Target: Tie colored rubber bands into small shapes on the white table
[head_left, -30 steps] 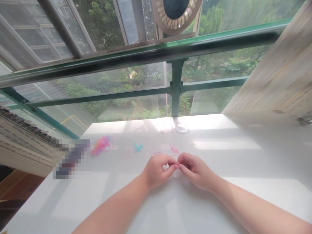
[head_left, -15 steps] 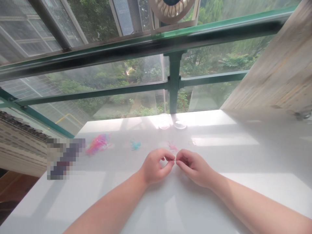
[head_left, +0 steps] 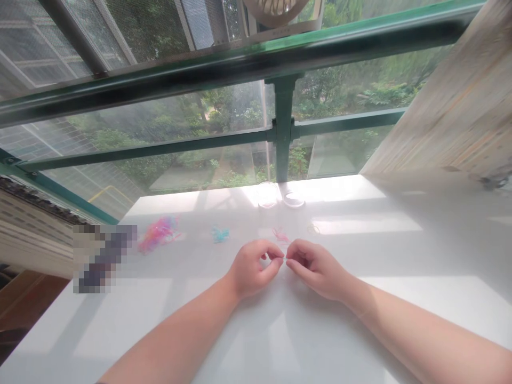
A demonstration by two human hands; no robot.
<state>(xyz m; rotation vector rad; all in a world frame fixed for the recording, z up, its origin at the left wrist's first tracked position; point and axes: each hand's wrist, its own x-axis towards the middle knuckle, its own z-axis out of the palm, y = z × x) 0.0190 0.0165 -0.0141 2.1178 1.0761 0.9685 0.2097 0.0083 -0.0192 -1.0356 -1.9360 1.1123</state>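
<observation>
My left hand (head_left: 252, 266) and my right hand (head_left: 314, 266) rest on the white table (head_left: 360, 320), fingertips pinched together and meeting in the middle. Whatever sits between the fingertips is too small to make out. Just beyond the hands lie a few pink rubber bands (head_left: 280, 235). A small teal bunch of bands (head_left: 220, 233) lies further left, and a larger pink and purple pile of bands (head_left: 158, 233) lies left of that.
Two small clear round containers (head_left: 280, 196) stand at the table's far edge by the green window frame (head_left: 283, 128). A single pale band (head_left: 314, 229) lies right of the pink ones. A wooden panel (head_left: 452, 112) rises at the right. A fan (head_left: 280, 10) hangs above.
The view has tilted slightly, so everything sits a little higher in frame. Both hands stay pinched together, with only small finger movements.
</observation>
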